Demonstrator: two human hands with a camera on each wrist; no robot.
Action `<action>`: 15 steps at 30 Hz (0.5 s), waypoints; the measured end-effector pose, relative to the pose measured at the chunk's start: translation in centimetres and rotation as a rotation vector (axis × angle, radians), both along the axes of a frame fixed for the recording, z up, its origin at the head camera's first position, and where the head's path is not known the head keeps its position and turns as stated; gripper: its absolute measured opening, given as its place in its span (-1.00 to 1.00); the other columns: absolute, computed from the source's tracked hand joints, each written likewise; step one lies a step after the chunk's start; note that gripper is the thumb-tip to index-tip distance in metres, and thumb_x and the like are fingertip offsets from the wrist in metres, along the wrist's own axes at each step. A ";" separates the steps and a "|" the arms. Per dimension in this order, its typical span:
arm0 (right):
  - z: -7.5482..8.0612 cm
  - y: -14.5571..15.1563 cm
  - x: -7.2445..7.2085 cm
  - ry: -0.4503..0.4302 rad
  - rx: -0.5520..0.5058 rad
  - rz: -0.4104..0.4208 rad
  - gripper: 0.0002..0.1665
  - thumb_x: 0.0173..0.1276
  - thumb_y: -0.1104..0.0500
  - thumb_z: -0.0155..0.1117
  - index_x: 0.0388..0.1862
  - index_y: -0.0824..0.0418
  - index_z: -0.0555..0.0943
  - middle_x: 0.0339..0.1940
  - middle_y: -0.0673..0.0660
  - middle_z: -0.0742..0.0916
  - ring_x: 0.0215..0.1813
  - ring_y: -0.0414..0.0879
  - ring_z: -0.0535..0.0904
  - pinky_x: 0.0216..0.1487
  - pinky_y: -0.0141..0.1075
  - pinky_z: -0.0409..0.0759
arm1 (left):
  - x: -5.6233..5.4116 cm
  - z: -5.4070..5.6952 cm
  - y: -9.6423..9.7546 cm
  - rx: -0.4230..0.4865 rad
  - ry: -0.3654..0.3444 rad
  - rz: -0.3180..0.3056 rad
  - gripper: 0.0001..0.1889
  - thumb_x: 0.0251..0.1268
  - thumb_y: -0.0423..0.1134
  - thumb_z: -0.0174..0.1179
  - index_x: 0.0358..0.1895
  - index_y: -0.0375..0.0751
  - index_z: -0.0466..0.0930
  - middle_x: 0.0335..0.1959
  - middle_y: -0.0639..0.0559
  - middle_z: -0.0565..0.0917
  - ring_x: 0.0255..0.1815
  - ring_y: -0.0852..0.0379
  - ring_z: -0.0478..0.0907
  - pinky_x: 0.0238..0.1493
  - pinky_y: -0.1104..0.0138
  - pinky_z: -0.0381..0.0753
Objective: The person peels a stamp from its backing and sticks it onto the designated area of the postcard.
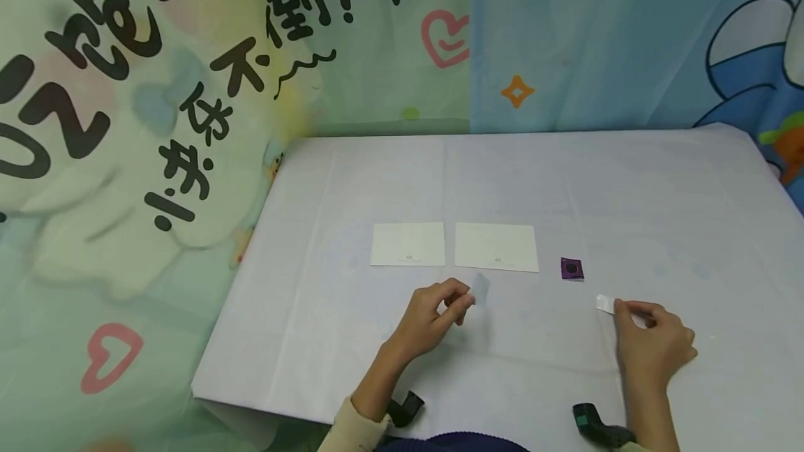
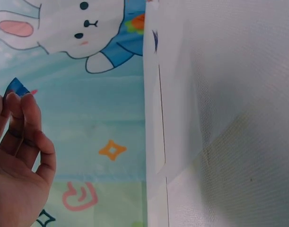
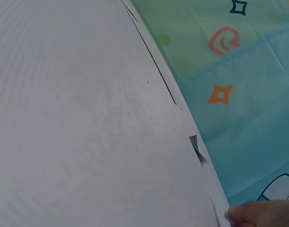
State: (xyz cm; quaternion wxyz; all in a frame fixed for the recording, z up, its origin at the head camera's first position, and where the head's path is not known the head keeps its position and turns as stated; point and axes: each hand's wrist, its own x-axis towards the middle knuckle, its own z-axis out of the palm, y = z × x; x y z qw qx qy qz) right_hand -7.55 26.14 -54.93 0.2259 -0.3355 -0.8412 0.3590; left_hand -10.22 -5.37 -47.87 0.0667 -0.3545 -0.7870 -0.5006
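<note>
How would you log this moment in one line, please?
left hand: pinches bluish piece | right hand: holds white piece | purple square: on table

Your worktop (image 1: 527, 368) is spread with a creased white cloth (image 1: 352, 180). Ahead of you, a pale left card (image 1: 407, 243) and a pale right card (image 1: 496, 245) lie side by side, slightly apart; to their right lies a small purple square (image 1: 572, 269), dark at its middle.
</note>
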 end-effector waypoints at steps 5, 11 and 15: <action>-0.1 0.1 0.1 -0.003 0.056 -0.020 -0.66 0.17 0.12 0.29 -0.24 0.40 0.66 -0.24 0.39 0.64 -0.12 0.22 0.35 0.01 0.13 0.02 | 0.1 0.1 0.0 0.001 0.000 -0.004 -0.89 0.40 -0.25 0.00 -0.26 -0.15 0.49 -0.65 0.18 0.51 -0.54 0.41 0.40 -0.52 0.41 0.40; -0.1 0.2 0.1 -0.022 0.079 -0.038 -0.66 0.20 0.11 0.27 -0.25 0.40 0.65 -0.26 0.39 0.64 -0.10 0.25 0.38 0.01 0.14 0.04 | 0.0 0.1 -0.1 0.001 -0.001 0.008 -0.89 0.40 -0.26 0.00 -0.26 -0.16 0.50 -0.66 0.17 0.51 -0.55 0.40 0.40 -0.54 0.38 0.40; -0.2 0.2 0.1 -0.037 0.084 -0.044 -0.66 0.20 0.11 0.27 -0.25 0.40 0.65 -0.27 0.38 0.63 -0.11 0.25 0.38 0.01 0.13 0.05 | 0.0 0.0 -0.1 0.012 -0.002 0.011 -0.90 0.39 -0.27 0.01 -0.27 -0.18 0.50 -0.66 0.16 0.51 -0.56 0.39 0.40 -0.56 0.41 0.39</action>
